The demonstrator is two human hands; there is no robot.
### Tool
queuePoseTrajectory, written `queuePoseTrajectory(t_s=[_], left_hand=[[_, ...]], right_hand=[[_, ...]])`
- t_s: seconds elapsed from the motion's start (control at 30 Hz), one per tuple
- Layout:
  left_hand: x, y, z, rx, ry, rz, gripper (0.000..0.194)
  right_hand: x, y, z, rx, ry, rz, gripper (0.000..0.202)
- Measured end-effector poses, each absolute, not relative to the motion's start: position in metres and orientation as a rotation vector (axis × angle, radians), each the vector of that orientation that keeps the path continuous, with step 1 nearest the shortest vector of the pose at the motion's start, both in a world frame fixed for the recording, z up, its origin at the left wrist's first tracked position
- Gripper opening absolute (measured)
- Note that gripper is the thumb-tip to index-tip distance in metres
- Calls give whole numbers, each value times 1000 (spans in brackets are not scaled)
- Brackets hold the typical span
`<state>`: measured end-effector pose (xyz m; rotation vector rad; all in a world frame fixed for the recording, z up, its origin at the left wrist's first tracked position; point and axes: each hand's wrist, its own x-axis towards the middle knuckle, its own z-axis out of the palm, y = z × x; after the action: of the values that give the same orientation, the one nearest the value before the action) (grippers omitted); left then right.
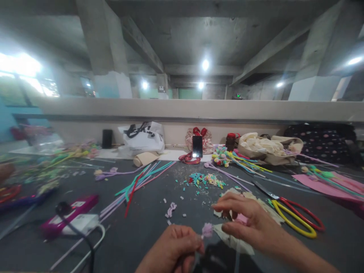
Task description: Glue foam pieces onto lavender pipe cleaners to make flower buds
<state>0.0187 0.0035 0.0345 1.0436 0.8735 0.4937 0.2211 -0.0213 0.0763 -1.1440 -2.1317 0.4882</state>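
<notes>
My left hand [180, 246] is closed in a pinch at the front of the dark table. From its fingertips sticks out a small fuzzy lilac flower [207, 229], whose stem is mostly hidden by the fingers. To the right, my right hand [244, 218] hovers with fingers apart and curved, nothing visibly held. Beneath it lie cream leaf-shaped pieces [234, 240] and something pink, partly covered by the hand. Short lilac cut bits [171, 209] lie beyond my left hand. Farther back is a heap of small teal, yellow and pink bits [203, 180].
Red-and-yellow scissors [295, 216] lie at right, blades pointing away. Coloured pipe cleaners [139, 182] and a magenta power strip [72, 212] with cables are at left. A phone [197, 146], a white bag [143, 138] and a cloth-filled bag [264, 149] stand along the back.
</notes>
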Motion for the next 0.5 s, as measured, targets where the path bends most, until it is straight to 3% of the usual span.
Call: queuePoseTrajectory(t_s=[0.33, 0.5], left_hand=[[18, 7, 22, 927, 720, 491, 29], [8, 13, 14, 802, 681, 614, 33]], right_hand=[[208, -30, 83, -1045, -2284, 475, 44], [214, -22, 72, -1205, -1992, 512, 24]])
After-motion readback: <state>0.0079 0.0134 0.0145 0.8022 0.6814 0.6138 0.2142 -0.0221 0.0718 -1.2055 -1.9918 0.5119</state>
